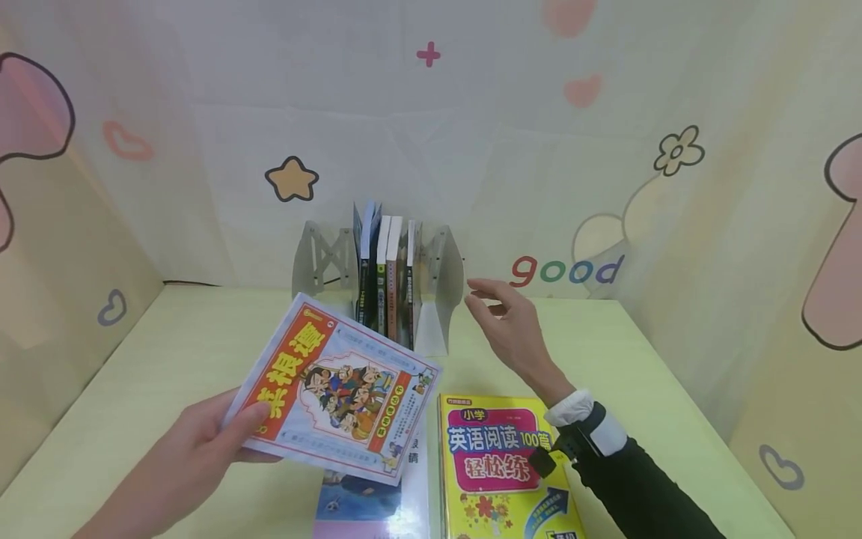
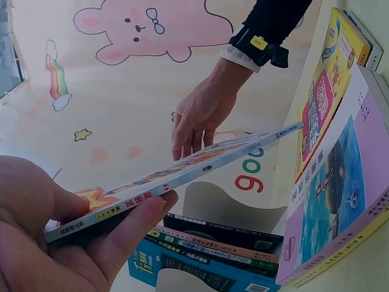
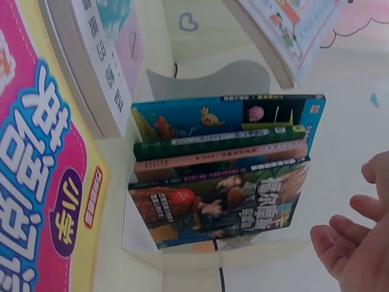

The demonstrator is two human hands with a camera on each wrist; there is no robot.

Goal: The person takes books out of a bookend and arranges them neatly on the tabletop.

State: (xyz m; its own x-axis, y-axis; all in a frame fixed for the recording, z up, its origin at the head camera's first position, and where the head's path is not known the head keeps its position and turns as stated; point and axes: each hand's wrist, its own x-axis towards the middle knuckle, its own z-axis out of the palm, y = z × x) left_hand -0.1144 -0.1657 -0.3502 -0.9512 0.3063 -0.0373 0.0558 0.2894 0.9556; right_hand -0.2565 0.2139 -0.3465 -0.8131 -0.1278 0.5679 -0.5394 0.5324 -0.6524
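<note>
In the head view my left hand holds a thin book with a red and white cover and cartoon figures, its thumb on the front. The left wrist view shows the fingers under the book's back and the spine facing that camera. My right hand hangs in the air beside the right plate of a metal bookend, fingers loosely bent and holding nothing. Several books stand upright between the bookend's plates. In the right wrist view, the nearest of them has a dark illustrated cover.
A yellow and pink workbook lies at the front right of the table. Left of it lies a book with a blue and lilac cover, partly hidden under the held book. A patterned curtain encloses the back and sides.
</note>
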